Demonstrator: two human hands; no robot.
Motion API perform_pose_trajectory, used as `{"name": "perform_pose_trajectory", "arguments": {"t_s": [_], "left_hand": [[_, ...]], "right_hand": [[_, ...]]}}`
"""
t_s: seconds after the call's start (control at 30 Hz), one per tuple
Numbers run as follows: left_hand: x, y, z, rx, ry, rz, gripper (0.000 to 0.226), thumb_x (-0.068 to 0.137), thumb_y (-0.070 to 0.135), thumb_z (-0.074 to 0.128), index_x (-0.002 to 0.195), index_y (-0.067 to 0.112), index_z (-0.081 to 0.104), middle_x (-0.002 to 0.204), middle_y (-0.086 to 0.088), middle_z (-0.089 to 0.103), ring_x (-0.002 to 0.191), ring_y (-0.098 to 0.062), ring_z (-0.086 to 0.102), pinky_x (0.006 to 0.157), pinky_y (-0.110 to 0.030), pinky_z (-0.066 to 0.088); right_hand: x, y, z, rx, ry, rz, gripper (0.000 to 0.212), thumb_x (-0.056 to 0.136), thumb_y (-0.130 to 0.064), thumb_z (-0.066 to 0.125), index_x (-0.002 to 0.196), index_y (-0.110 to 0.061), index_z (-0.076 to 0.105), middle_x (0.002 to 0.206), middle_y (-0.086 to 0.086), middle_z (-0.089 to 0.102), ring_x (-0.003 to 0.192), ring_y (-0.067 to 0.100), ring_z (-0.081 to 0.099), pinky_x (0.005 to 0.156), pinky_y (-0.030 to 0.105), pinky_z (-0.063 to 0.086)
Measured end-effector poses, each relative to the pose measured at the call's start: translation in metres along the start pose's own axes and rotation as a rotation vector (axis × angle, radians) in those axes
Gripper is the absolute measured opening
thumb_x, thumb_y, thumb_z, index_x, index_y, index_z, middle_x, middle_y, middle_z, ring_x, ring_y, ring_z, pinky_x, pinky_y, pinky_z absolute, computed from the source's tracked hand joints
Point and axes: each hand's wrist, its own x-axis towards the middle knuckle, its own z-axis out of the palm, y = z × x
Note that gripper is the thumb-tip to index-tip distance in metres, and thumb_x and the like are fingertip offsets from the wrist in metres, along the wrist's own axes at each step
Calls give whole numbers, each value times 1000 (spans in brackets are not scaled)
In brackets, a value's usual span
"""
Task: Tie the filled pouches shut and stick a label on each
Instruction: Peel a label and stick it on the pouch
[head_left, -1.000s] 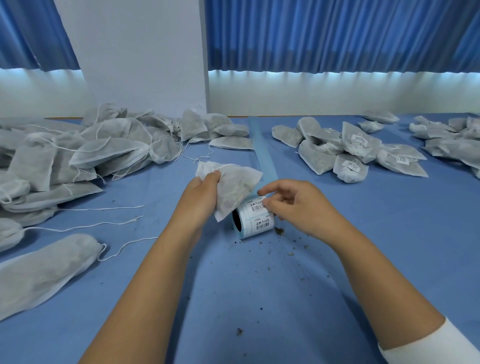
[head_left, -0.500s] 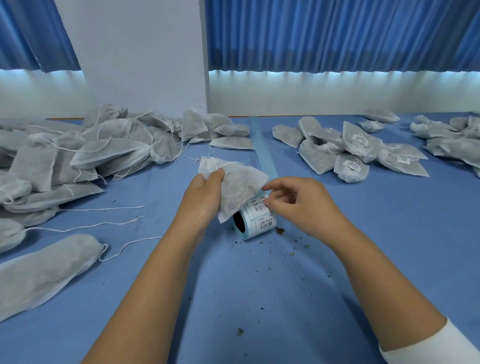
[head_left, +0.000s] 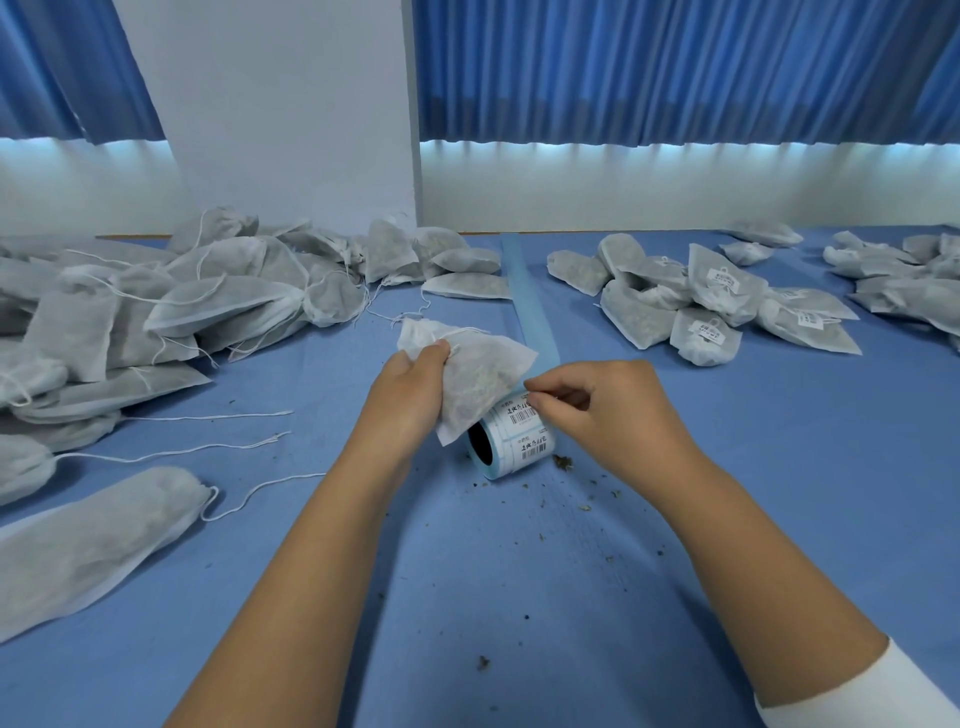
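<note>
My left hand (head_left: 405, 389) grips a filled white pouch (head_left: 478, 374) just above the table's middle. Under the pouch lies a roll of barcode labels (head_left: 519, 441) on its side, with its blue backing strip (head_left: 530, 306) trailing away from me. My right hand (head_left: 602, 410) is over the top of the roll, thumb and forefinger pinched together at the edge of the top label.
A big heap of unlabelled pouches (head_left: 156, 312) with loose strings covers the left of the blue table (head_left: 519, 597). One long pouch (head_left: 88, 540) lies near the front left. Labelled pouches (head_left: 701, 306) are piled at the back right. Herb crumbs are scattered around the roll.
My right hand's fingertips have closed in on the top label of the roll. The left hand with the pouch has shifted slightly up and to the right.
</note>
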Motion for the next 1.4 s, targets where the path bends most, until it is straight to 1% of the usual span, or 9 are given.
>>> {"name": "perform_pose_trajectory", "arguments": {"t_s": [0.13,0.23,0.4,0.7,0.87,0.97,1.1,1.27,1.4], "left_hand": [[2,-1,0,-3,10,-8,31,99,42,48,112,17,62,104,2,65,89,-15,60,66,-30,41],[2,-1,1,3,11,-4,30,99,41,48,110,17,61,100,2,62,84,-15,56,62,-28,40],[3,-1,1,-7,8,-21,34,99,43,48,115,17,62,109,-1,65,93,-19,59,71,-31,40],[5,-3,0,-3,11,-9,22,98,42,49,89,25,58,84,7,59,70,-9,52,57,-28,36],[6,-4,0,-5,19,-14,26,98,44,48,103,21,60,93,2,61,75,-9,56,58,-25,37],[5,-3,0,-14,24,-36,39,98,45,48,119,14,61,117,-6,66,101,-16,62,61,-28,37],[6,-4,0,-30,1,-51,40,98,45,49,122,16,61,120,-3,66,99,-20,61,79,-32,43],[7,-6,-1,-13,-9,-53,36,98,44,49,118,16,60,116,-2,66,102,-20,61,84,-34,45],[6,-5,-2,-26,-20,-70,41,98,44,49,125,14,60,121,-3,65,112,-23,61,103,-42,47]], "right_hand": [[0,-1,3,-42,17,-28,14,88,-17,71,100,-17,78,88,-2,77,79,8,68,80,26,51],[-1,-1,3,-7,5,0,22,89,-19,70,110,-19,75,98,-4,76,84,1,66,85,18,50],[0,-1,3,-29,-15,7,20,89,-20,69,108,-19,75,99,-6,76,89,-1,64,85,12,48],[-2,-2,3,-62,-3,-30,13,89,-19,69,100,-17,77,88,-4,76,82,10,68,81,28,51],[-2,-4,2,-80,-20,-28,11,91,-20,66,99,-19,74,89,-7,74,81,7,66,81,25,51],[-2,-5,3,-103,-67,-39,9,96,-20,58,101,-18,65,101,-5,67,86,8,59,80,25,47],[-2,-6,4,-23,-97,-47,6,100,-17,48,100,-16,54,109,-1,53,101,14,52,90,30,45],[-2,-2,3,50,-104,3,8,103,-24,37,99,-20,42,71,-2,51,58,8,43,57,30,39],[1,-1,1,170,-4,86,17,104,-24,34,88,-31,37,68,4,53,56,9,52,48,18,38]]}}
